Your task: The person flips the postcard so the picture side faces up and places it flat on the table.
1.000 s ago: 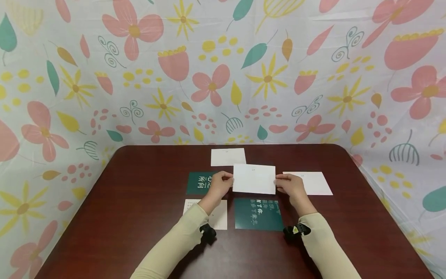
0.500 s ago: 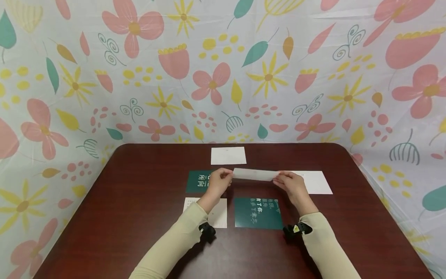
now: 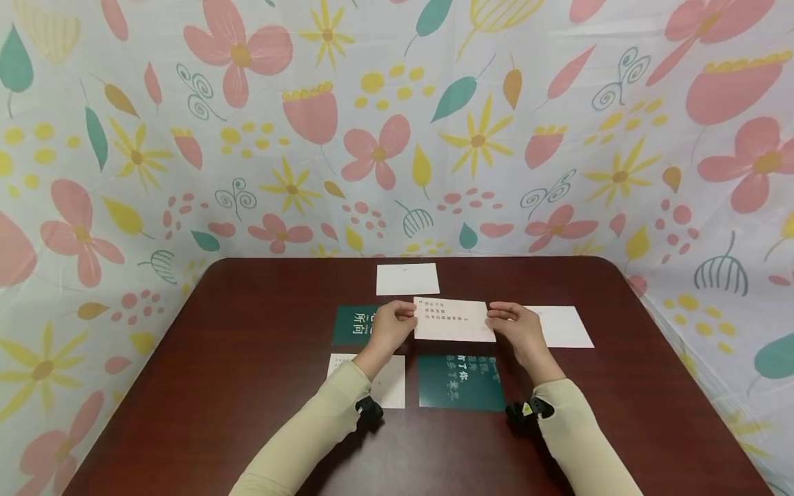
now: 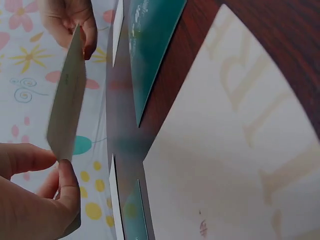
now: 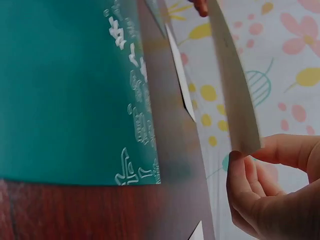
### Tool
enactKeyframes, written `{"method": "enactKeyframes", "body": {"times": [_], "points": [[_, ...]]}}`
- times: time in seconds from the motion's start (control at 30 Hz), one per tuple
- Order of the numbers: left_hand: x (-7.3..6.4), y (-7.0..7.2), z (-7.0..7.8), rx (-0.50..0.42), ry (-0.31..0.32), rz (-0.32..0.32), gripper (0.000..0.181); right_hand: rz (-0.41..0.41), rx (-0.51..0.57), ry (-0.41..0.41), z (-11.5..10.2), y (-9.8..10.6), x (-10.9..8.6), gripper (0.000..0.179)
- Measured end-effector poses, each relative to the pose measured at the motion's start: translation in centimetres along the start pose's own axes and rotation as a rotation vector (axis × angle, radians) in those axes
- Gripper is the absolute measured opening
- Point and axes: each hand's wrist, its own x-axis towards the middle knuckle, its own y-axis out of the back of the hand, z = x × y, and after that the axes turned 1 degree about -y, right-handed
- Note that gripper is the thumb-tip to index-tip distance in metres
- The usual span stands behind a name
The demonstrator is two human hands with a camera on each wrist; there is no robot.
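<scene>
My left hand [image 3: 391,329] pinches the left edge of a pale postcard [image 3: 455,319] between thumb and fingers. At the opposite edge, my right hand [image 3: 520,331] pinches it too. Printed characters run across the face seen in the head view. Both wrist views show the postcard [image 4: 70,95] raised above the table and seen nearly edge-on. Below it lies a dark green card [image 3: 459,386] with white lettering. A cream card [image 3: 392,393] lies under the left wrist, which hides part of it.
Another green card [image 3: 350,327] lies left of the left hand, partly covered by it. One white card [image 3: 406,279] is at the back of the dark red table [image 3: 260,386], and a second white card [image 3: 567,327] sits right of the right hand. Behind hangs a flowered cloth [image 3: 378,151].
The held postcard has turned over between both hands: its nearly blank white face showed first, then it tilted almost flat, and now a printed face shows. The cards on the table have stayed put.
</scene>
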Motion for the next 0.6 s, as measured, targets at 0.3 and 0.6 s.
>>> {"method": "enactKeyframes", "body": {"times": [0.3, 0.6], "points": [[0.51, -0.41, 0.06, 0.110, -0.048, -0.012, 0.037, 0.049, -0.101, 0.017, 0.04, -0.25, 0.43, 0.040], [0.90, -0.64, -0.55, 0.224, -0.065, -0.077, 0.047, 0.044, -0.152, 0.003, 0.31, -0.72, 0.82, 0.040]]}}
